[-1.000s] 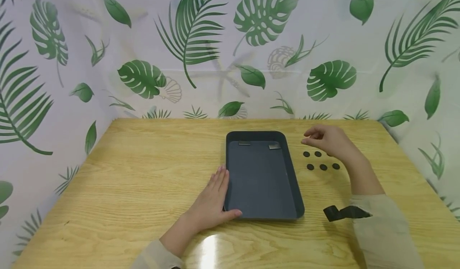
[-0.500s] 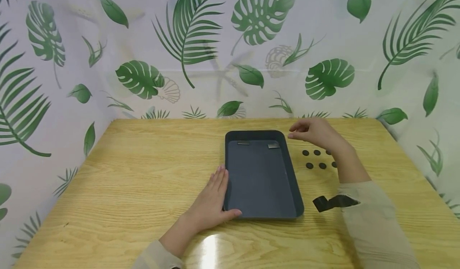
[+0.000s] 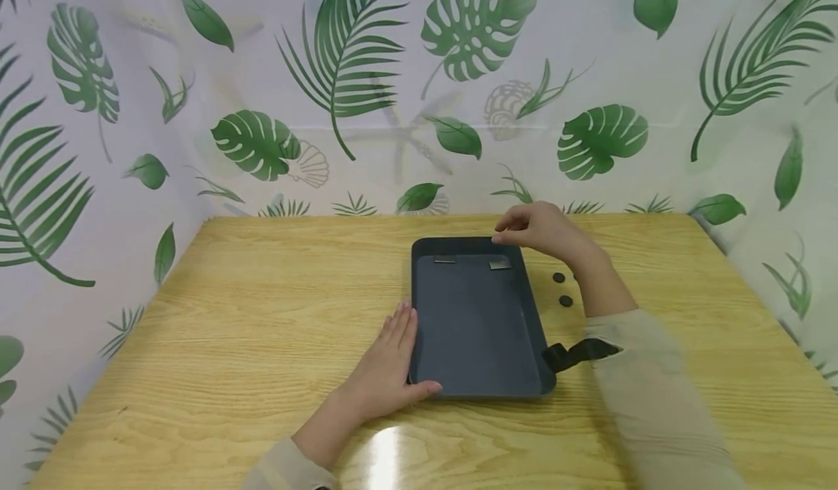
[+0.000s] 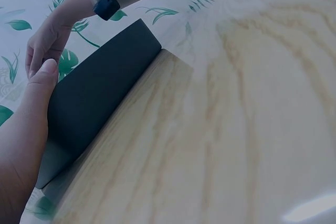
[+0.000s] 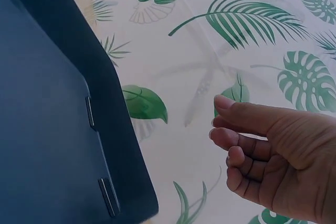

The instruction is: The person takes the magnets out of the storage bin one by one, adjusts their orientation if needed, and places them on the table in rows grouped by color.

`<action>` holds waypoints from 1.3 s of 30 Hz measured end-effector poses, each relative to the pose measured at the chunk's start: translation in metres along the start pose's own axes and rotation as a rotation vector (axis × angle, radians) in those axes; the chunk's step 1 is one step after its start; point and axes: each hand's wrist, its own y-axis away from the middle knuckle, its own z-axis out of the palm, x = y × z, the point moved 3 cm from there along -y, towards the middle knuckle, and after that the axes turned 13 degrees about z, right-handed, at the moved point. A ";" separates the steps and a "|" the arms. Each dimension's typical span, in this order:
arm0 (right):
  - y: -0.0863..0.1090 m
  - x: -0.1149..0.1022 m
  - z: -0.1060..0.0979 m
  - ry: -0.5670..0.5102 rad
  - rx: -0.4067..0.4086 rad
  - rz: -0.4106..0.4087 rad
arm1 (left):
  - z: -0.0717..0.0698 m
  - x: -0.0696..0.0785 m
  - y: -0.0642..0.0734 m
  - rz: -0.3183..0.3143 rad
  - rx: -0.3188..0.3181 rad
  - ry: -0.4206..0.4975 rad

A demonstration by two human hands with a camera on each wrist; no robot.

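Note:
A dark grey rectangular tray (image 3: 471, 323) stands mid-table. My left hand (image 3: 382, 366) rests against its left wall, fingers straight and thumb over the near corner. Two small flat pieces, a left one (image 3: 444, 260) and a right one (image 3: 500, 265), sit by its far wall. Over the far right corner hovers my right hand (image 3: 546, 232); in the right wrist view its fingers (image 5: 252, 156) are curled and the thumb lies close to the index finger. Whether it pinches something small I cannot tell. Right of the tray lie black discs, including one (image 3: 566, 301), others hidden behind the forearm.
The wooden table (image 3: 262, 315) ends at a leaf-patterned cloth (image 3: 366, 83) behind and at both sides. A black strap with a small block (image 3: 576, 353) on the right wrist overlaps the tray's right wall in the head view.
My right hand has moved left from above the discs to the tray's far right corner, its forearm now covering more of the discs. My left hand and the tray have stayed put.

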 end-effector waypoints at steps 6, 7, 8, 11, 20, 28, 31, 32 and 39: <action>-0.009 -0.012 0.009 -0.028 0.014 -0.028 | 0.000 0.001 -0.001 0.004 0.007 0.000; -0.011 -0.014 0.011 -0.033 0.019 -0.031 | 0.000 0.001 -0.001 0.006 0.010 0.001; -0.011 -0.016 0.012 -0.040 0.024 -0.037 | 0.000 0.002 -0.001 0.006 0.011 0.003; -0.014 -0.020 0.017 -0.048 0.041 -0.056 | 0.000 0.002 -0.001 0.004 0.009 -0.003; -0.028 -0.013 0.043 -0.139 0.094 -0.040 | -0.001 0.004 -0.001 -0.016 -0.007 -0.009; -0.037 -0.005 0.055 -0.303 0.197 -0.030 | 0.000 0.003 -0.001 -0.010 0.001 -0.019; -0.040 -0.001 0.061 -0.334 0.212 -0.007 | 0.000 0.004 -0.001 -0.007 -0.001 -0.011; -0.041 0.000 0.062 -0.338 0.214 0.004 | 0.000 0.004 -0.001 -0.007 -0.002 -0.007; -0.048 0.003 0.073 -0.323 0.172 0.021 | 0.001 0.003 -0.002 -0.017 -0.003 -0.006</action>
